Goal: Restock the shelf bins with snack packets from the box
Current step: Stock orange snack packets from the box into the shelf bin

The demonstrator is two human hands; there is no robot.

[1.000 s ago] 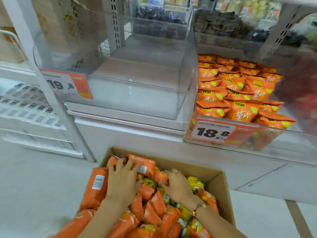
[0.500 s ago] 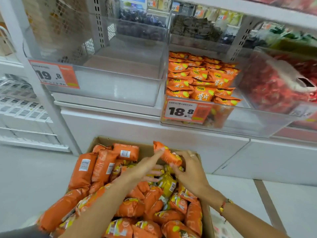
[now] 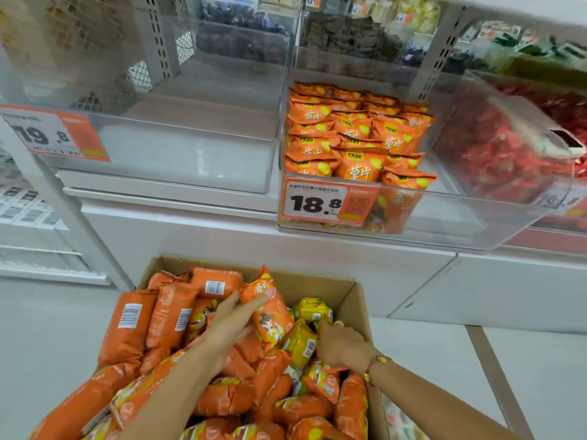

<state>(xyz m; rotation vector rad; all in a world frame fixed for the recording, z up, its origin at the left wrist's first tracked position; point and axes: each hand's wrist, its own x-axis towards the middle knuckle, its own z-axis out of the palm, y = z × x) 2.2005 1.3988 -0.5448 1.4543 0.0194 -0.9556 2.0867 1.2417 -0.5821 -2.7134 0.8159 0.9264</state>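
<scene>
On the shelf's left stands the clear bin (image 3: 178, 154) tagged 19.8, with no packets showing in it; to its right the 18.8 bin (image 3: 470, 230) holds orange packets banked toward its left wall, its right part bare. Below, the cardboard box (image 3: 320, 282) sits heaped with snack packets. A second ago both hands lay flat on the heap; now the left hand (image 3: 230, 323) has lifted one orange packet (image 3: 270, 309) near the box's far edge, pinching it between thumb and stretched fingers. The right hand (image 3: 341, 346) has dropped to the yellow packets (image 3: 301, 341) by the box's right wall, fingers curled down among them; whether they hold one I cannot tell. Picking has begun, and the raised packet looks ready to go into a bin.
</scene>
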